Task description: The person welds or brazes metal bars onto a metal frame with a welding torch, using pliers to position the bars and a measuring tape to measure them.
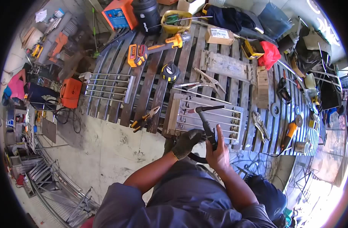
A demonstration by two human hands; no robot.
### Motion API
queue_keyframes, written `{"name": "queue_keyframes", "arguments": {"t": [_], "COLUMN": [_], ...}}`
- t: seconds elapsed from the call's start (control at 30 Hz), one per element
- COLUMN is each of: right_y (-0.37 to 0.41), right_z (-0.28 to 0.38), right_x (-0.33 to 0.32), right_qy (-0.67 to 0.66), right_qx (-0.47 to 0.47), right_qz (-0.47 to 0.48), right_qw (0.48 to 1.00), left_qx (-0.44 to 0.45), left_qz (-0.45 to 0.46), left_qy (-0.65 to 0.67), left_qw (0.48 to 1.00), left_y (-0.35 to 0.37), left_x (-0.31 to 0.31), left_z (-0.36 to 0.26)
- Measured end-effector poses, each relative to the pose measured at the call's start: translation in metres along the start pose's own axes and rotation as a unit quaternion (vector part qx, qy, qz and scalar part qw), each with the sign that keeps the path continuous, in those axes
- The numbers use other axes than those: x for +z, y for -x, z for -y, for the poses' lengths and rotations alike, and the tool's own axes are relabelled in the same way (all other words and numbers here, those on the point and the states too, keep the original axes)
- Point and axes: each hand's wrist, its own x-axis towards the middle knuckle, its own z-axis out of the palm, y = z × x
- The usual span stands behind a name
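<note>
My right hand [218, 150], bare, grips the handle of a black TIG welding torch [207, 123], with one finger stretched up along it. The torch head points left, above a small metal grille [210, 117] of parallel rods on a flat plate. My left hand [188, 143], in a dark glove, is closed beside the torch handle; what its fingers hold is hidden. The torch's black cable [197, 158] loops below both hands. Left of the plate lie pliers [145, 118] with yellow and black handles. Locking pliers [260, 126] rest to its right.
The slatted metal bench [143, 95] carries a cordless angle grinder [155, 48], a tape measure [170, 72], a metal clamp [206, 81], another rod grille [109, 87] and a yellow grinder [291, 133]. An orange welding machine [120, 14] stands behind. Another person [17, 85] is at far left.
</note>
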Motion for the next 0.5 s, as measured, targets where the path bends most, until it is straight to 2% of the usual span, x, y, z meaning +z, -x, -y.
{"name": "queue_keyframes", "arguments": {"t": [0.1,0.13,0.27,0.33,0.37,0.4,0.47,0.5], "right_y": [0.004,0.005,0.016,0.02,0.021,0.022,0.024,0.026], "right_z": [-0.012,-0.018,-0.02,-0.013,-0.011,-0.01,-0.012,-0.01], "right_x": [0.009,0.016,0.034,0.04,0.043,0.049,0.06,0.061], "right_qy": [-0.017,-0.018,-0.029,-0.023,-0.019,-0.012,0.002,0.008], "right_qx": [-0.053,-0.089,-0.09,-0.061,-0.047,-0.058,-0.08,-0.073], "right_qz": [-0.044,-0.07,-0.061,-0.044,-0.034,-0.048,-0.074,-0.064], "right_qw": [0.998,0.993,0.994,0.997,0.998,0.997,0.994,0.995], "left_qx": [-0.052,-0.043,-0.035,0.03,0.033,0.036,-0.02,-0.016], "left_qz": [0.035,0.013,0.029,0.041,0.053,0.066,0.098,0.113], "left_qy": [0.138,0.145,0.226,0.197,0.225,0.252,0.382,0.375], "left_qw": [0.988,0.988,0.973,0.979,0.972,0.965,0.919,0.92], "left_y": [-0.002,-0.002,0.002,0.004,0.005,0.006,0.011,0.011], "left_x": [-0.004,-0.001,-0.004,-0.006,-0.008,-0.01,-0.011,-0.014], "left_z": [0.02,0.027,0.046,0.05,0.052,0.051,0.05,0.058]}}
